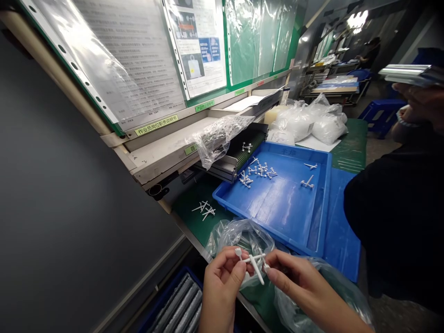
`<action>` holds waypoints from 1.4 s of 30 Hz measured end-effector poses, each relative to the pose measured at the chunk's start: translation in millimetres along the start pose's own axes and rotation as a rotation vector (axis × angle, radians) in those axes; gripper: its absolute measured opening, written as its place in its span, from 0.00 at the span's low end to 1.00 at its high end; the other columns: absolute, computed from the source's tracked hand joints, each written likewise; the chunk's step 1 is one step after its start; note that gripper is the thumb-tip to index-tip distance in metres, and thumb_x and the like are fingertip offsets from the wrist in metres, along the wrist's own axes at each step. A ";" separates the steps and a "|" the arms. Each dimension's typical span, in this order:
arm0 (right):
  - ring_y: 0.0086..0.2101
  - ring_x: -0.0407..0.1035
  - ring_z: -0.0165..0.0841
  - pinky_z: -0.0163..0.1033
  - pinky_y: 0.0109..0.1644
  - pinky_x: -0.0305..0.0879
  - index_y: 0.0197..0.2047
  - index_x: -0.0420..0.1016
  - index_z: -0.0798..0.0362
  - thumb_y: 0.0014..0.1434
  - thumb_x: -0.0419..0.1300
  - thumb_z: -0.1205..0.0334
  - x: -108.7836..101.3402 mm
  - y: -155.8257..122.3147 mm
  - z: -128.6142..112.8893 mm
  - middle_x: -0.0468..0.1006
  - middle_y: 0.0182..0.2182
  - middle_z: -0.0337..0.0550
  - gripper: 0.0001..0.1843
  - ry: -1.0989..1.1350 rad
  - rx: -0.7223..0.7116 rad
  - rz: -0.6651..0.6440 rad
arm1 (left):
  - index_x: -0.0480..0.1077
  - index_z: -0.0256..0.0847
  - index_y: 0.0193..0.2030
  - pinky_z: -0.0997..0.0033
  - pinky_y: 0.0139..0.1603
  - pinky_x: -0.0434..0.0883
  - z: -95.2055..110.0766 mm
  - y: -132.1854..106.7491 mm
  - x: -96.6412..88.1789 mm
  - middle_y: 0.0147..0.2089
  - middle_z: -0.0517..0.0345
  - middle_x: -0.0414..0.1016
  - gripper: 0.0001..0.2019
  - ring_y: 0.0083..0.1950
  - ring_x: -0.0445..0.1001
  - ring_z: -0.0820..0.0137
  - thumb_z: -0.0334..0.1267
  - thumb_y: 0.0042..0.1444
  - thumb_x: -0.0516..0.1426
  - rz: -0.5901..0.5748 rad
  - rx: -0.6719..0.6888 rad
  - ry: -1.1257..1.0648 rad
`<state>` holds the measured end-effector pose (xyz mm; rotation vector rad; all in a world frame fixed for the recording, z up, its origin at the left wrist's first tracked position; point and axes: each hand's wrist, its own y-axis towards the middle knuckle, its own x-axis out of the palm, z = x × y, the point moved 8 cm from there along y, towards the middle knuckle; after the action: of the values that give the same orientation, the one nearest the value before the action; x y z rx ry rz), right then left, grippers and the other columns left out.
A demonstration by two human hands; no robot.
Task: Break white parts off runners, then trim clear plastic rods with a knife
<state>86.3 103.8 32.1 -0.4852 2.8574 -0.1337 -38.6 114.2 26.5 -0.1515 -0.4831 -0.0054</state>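
Observation:
A small white T-shaped plastic piece [255, 267] with knobbed ends is held between my two hands over the table's front edge. Thumb and fingers of my left hand [227, 275] pinch its left end. My right hand [293, 273] closes its thumb and forefinger on the right end, where a small tip shows. Below and behind the hands lies a clear plastic bag [248, 233]. Another clear bag [322, 286] is partly under my right forearm. Similar white pieces [262, 170] lie scattered in the blue tray [277, 208], and a few more [205, 209] rest on the green tabletop [183, 203].
A dark conveyor [255, 145] carrying one white piece ends at the tray. Stuffed clear bags [308, 120] sit at the back. Silvery tubes fill a blue crate [194, 273] below the edge. A person in dark clothes [398, 199] stands at right, a hand [416, 99] raised.

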 end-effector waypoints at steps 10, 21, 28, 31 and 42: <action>0.28 0.66 0.29 0.33 0.33 0.59 0.35 0.71 0.51 0.62 0.51 0.64 0.6 -13.1 -25.3 0.73 0.27 0.38 0.08 -0.122 -0.363 0.120 | 0.72 0.34 0.29 0.81 0.24 0.67 -39.2 -8.4 6.9 0.24 0.58 0.72 0.04 0.22 0.69 0.77 0.31 0.44 0.62 -0.006 -0.490 -0.300; 0.22 0.52 0.26 0.32 0.24 0.50 0.25 0.66 0.54 0.59 0.52 0.50 4.6 1.0 2.7 0.56 0.19 0.32 0.18 0.030 0.029 0.079 | 0.76 0.40 0.30 0.74 0.33 0.67 31.9 -8.5 12.1 0.27 0.57 0.75 0.05 0.30 0.72 0.70 0.36 0.52 0.58 -0.137 0.298 0.438; 0.23 0.60 0.28 0.32 0.26 0.58 0.30 0.71 0.53 0.59 0.53 0.52 -2.6 -7.2 -7.1 0.66 0.22 0.36 0.14 0.008 -0.087 0.144 | 0.68 0.49 0.44 0.77 0.31 0.68 34.6 -18.3 -21.1 0.30 0.64 0.71 0.11 0.29 0.72 0.74 0.34 0.54 0.56 0.260 0.366 0.504; 0.23 0.63 0.29 0.31 0.26 0.60 0.31 0.71 0.51 0.59 0.53 0.55 -4.3 -12.3 -18.2 0.69 0.22 0.37 0.12 -0.078 -0.186 0.181 | 0.70 0.51 0.42 0.79 0.29 0.65 37.7 -17.2 -15.9 0.30 0.65 0.70 0.10 0.27 0.68 0.76 0.32 0.55 0.55 0.198 0.442 0.665; 0.23 0.63 0.29 0.32 0.26 0.60 0.30 0.72 0.53 0.60 0.51 0.53 2.7 -10.0 -22.0 0.70 0.21 0.37 0.15 -0.107 -0.161 0.126 | 0.67 0.48 0.50 0.76 0.28 0.62 32.7 -33.3 10.7 0.30 0.60 0.67 0.18 0.27 0.65 0.75 0.26 0.56 0.49 -0.048 0.745 0.991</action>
<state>81.5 94.6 54.1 -0.3296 2.7962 0.1415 -45.7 86.4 64.9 0.5818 0.5178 0.0511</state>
